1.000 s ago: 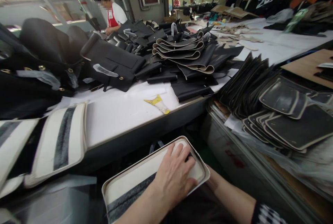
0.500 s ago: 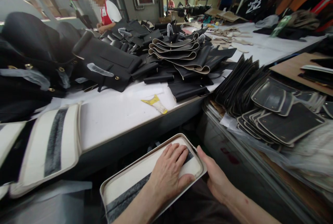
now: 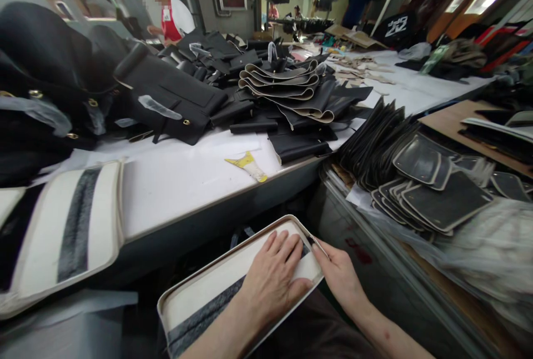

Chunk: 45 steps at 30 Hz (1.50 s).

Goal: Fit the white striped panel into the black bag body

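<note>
A shallow white bag panel (image 3: 200, 288) with a fuzzy dark grey stripe and a raised rim lies slanted over my lap. My left hand (image 3: 275, 278) rests flat on its inner face, fingers stretched toward the far right corner. At that corner my right hand (image 3: 339, 270) is closed with thumb and fingers against the rim. Between those fingers shows a thin, small metal tool (image 3: 321, 249), its tip touching the rim; its exact kind is hard to make out.
Similar white striped panels (image 3: 79, 225) are stacked at left. On the white table (image 3: 179, 181) lie a yellow-and-white scrap (image 3: 247, 166) and black leather pieces (image 3: 291, 89). Black trimmed flaps (image 3: 445, 198) pile up at right. A person in a red apron (image 3: 169, 20) stands across the table.
My right hand has shifted slightly left and turned at the panel's corner, and the thin tool now shows more clearly. My left hand stays flat on the panel. The view has turned slightly.
</note>
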Each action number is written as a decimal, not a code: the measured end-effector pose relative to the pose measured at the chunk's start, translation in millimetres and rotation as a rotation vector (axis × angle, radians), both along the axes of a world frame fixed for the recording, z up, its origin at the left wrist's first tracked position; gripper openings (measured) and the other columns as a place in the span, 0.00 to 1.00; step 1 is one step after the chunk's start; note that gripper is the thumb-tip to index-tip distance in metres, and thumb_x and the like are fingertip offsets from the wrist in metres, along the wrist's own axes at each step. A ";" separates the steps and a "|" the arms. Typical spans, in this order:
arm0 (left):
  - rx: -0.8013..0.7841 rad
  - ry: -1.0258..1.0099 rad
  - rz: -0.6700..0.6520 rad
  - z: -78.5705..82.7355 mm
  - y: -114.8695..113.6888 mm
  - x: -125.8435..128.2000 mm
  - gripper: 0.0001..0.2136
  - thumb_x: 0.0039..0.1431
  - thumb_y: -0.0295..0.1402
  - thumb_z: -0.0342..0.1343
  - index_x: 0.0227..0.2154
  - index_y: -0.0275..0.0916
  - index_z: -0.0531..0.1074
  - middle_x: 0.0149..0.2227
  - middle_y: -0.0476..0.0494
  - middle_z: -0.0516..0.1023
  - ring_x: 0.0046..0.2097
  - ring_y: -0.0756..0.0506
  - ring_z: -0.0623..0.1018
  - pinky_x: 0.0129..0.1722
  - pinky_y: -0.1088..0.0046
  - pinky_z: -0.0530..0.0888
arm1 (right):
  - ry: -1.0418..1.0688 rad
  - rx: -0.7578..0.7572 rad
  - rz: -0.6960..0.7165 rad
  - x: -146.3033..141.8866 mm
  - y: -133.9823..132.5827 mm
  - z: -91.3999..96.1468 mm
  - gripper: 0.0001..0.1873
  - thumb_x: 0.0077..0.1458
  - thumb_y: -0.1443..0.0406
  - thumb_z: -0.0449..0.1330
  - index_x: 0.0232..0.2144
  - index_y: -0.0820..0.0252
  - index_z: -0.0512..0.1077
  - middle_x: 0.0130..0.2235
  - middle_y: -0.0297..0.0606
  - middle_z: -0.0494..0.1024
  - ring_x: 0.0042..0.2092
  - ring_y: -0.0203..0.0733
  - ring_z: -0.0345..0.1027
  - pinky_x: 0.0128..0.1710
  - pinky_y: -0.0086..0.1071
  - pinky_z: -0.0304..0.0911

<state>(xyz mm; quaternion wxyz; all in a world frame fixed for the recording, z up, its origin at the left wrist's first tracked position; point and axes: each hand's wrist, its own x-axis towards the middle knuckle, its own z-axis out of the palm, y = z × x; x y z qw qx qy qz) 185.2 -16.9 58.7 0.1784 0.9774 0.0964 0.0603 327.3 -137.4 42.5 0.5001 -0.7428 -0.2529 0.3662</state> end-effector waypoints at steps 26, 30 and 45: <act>-0.104 -0.023 0.049 7.5 -2.0 0.2 0.30 0.61 0.51 0.51 0.59 0.37 0.61 0.60 0.39 0.67 0.62 0.36 0.64 0.66 0.56 0.54 | -0.149 0.074 0.028 -1.6 -13.8 -10.5 0.23 0.60 0.54 0.58 0.54 0.57 0.72 0.56 0.40 0.73 0.59 0.53 0.66 0.64 0.52 0.54; -0.111 -0.055 0.061 3.1 -1.4 -0.7 0.32 0.61 0.51 0.52 0.62 0.36 0.58 0.61 0.38 0.67 0.61 0.36 0.64 0.65 0.56 0.55 | -0.343 0.064 0.157 1.1 -14.4 -0.3 0.21 0.62 0.57 0.56 0.56 0.55 0.71 0.57 0.39 0.73 0.58 0.51 0.67 0.63 0.49 0.58; -0.066 -0.036 0.041 11.2 -3.7 0.7 0.29 0.58 0.48 0.56 0.60 0.40 0.62 0.58 0.40 0.68 0.59 0.37 0.65 0.63 0.56 0.58 | -0.158 -0.030 0.116 15.2 11.4 24.8 0.13 0.52 0.55 0.63 0.30 0.55 0.82 0.39 0.39 0.81 0.44 0.49 0.73 0.48 0.40 0.64</act>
